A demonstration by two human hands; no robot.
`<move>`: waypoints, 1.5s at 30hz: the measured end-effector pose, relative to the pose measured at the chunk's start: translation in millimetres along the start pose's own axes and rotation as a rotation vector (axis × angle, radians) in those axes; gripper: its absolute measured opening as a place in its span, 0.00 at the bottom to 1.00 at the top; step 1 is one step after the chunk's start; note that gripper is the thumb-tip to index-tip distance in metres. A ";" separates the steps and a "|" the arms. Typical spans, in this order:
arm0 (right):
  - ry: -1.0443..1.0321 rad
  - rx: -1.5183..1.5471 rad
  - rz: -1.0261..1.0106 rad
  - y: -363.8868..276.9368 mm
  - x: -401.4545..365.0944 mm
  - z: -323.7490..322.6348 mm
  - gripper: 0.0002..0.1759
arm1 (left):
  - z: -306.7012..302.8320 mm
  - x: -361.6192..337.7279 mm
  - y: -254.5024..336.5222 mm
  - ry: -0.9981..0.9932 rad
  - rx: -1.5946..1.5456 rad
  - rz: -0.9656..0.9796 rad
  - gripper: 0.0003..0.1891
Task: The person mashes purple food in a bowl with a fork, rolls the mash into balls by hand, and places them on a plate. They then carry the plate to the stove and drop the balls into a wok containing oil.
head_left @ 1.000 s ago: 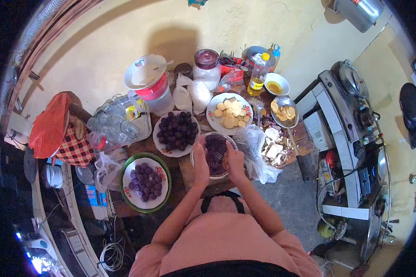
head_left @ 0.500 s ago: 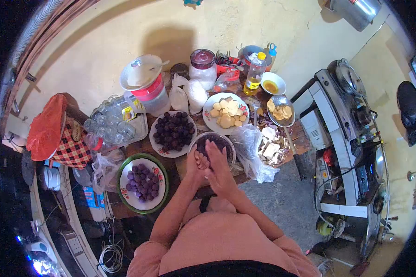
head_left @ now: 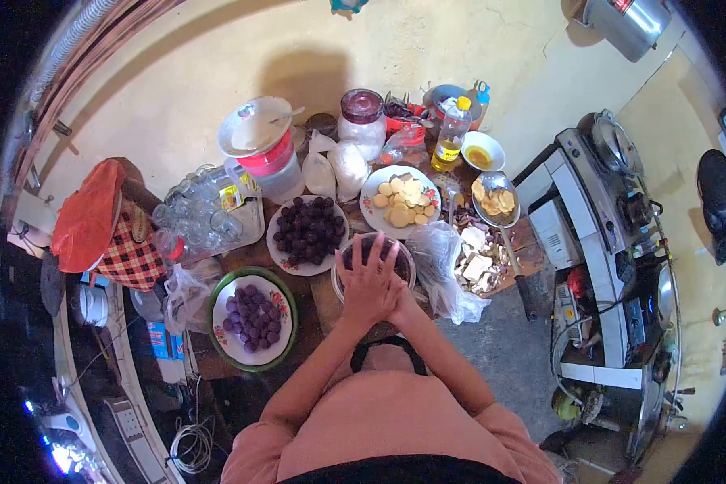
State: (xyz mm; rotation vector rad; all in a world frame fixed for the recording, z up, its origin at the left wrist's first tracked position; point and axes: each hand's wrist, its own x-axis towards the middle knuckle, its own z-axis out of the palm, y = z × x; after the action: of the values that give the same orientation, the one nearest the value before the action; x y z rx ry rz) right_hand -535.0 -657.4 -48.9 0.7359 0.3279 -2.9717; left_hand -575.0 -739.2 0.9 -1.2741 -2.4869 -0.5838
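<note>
The left hand (head_left: 369, 281) lies flat, fingers splayed, over the right hand (head_left: 401, 305), whose fingers are hidden. I cannot tell if anything sits between the palms. Just beyond the fingertips stands the glass bowl (head_left: 341, 260) of dark purple dough (head_left: 381, 248), glossy and lumpy. It looks soft, sticky and light, best pinched off in small bits.

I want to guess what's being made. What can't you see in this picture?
Head view: whatever lies between the palms, hidden by the left hand over the right hand.
Head view: most of what is in the glass bowl, under both hands.
Head view: the label on the bottle, too small to read.
</note>
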 end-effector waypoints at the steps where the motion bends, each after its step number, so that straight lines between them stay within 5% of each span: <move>1: 0.083 -0.005 0.002 0.9 -0.9 4.5 0.17 | -8.5 0.5 0.3 0.060 -0.125 -0.049 0.28; 3: 0.232 -0.010 -0.017 0.2 0.9 10.5 0.18 | -19.2 3.0 -5.4 0.195 -0.239 -0.080 0.27; 6: -0.362 -0.044 0.111 -17.2 7.0 -30.1 0.21 | -22.2 6.6 -14.5 0.352 -0.472 -0.239 0.26; 7: 0.044 -0.113 -0.048 -14.4 -3.2 0.7 0.25 | -17.4 7.2 -15.1 0.357 -0.633 -0.360 0.27; 10: 0.441 -1.054 -0.457 -19.9 -13.3 25.7 0.23 | 19.1 -2.0 -24.8 0.187 -1.399 -0.845 0.29; 11: 0.342 -1.334 -0.686 -18.0 -18.7 34.0 0.22 | 24.5 -3.5 -26.3 0.083 -1.699 -1.027 0.30; 13: 0.093 -1.868 -1.155 -10.2 -26.8 45.7 0.22 | 24.4 -6.5 -32.2 -0.127 -2.190 -1.091 0.31; 14: 0.047 -2.022 -1.140 -3.6 -27.1 42.6 0.22 | 21.6 -4.6 -33.0 -0.250 -2.435 -1.102 0.32; 17: -0.101 -2.380 -0.925 13.8 -36.5 36.1 0.31 | 22.2 -1.0 -28.1 -0.162 -2.229 -1.245 0.29; 21: -0.001 -2.161 -1.082 12.8 -53.7 52.5 0.30 | 22.6 0.0 -32.7 -0.080 -2.289 -1.443 0.24; 24: 0.129 -1.966 -1.198 -16.5 -63.8 54.1 0.29 | 55.3 -18.6 -72.3 -0.159 -2.562 -0.799 0.26; 25: 0.168 -1.886 -1.231 -28.7 -65.2 46.8 0.29 | 34.4 -3.0 -62.0 0.079 -2.363 -1.236 0.31; 28: 0.234 -1.471 -1.144 -58.0 -68.7 31.8 0.29 | 9.3 5.2 -74.5 0.167 -2.371 -0.974 0.27; 29: 0.241 -1.306 -1.083 -64.4 -69.0 30.5 0.29 | -7.0 6.0 -80.6 -0.066 -2.495 -0.770 0.16; 32: 0.191 -1.112 -1.052 -71.5 -70.0 31.5 0.26 | -33.9 23.0 -43.5 0.136 -2.233 -1.011 0.23; 33: 0.212 -1.110 -1.011 -66.6 -66.3 36.3 0.26 | -22.7 20.5 -38.5 0.063 -2.301 -0.868 0.25; 35: 0.200 -1.495 -1.083 -58.0 -48.6 35.1 0.27 | 0.8 11.2 -28.0 -0.088 -2.412 -0.572 0.28; 38: 0.235 -2.033 -1.142 -24.9 -29.9 51.4 0.31 | -6.7 7.2 1.5 -0.360 -2.269 -1.150 0.31; 39: 0.256 -2.205 -1.151 -14.6 -27.5 58.1 0.33 | 35.9 -15.7 -2.6 -0.464 -2.340 -0.850 0.31; 41: 0.125 -2.129 -1.131 -0.1 -31.2 63.6 0.36 | 42.7 -8.0 -1.2 -0.212 -2.462 -0.781 0.31; 43: 0.060 -2.210 -1.067 3.3 -33.6 61.7 0.39 | 22.2 -4.5 -1.9 -0.080 -2.515 -1.095 0.32; 45: 0.070 -2.441 -0.946 -7.5 -38.8 47.9 0.41 | 17.6 -5.2 -7.0 -0.217 -2.525 -0.967 0.33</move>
State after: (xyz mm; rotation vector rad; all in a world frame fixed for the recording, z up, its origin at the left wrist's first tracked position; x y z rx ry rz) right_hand -523.3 -660.3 11.9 0.0719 3.3310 -0.5368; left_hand -579.0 -738.1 -18.3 -0.1452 0.3963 2.0297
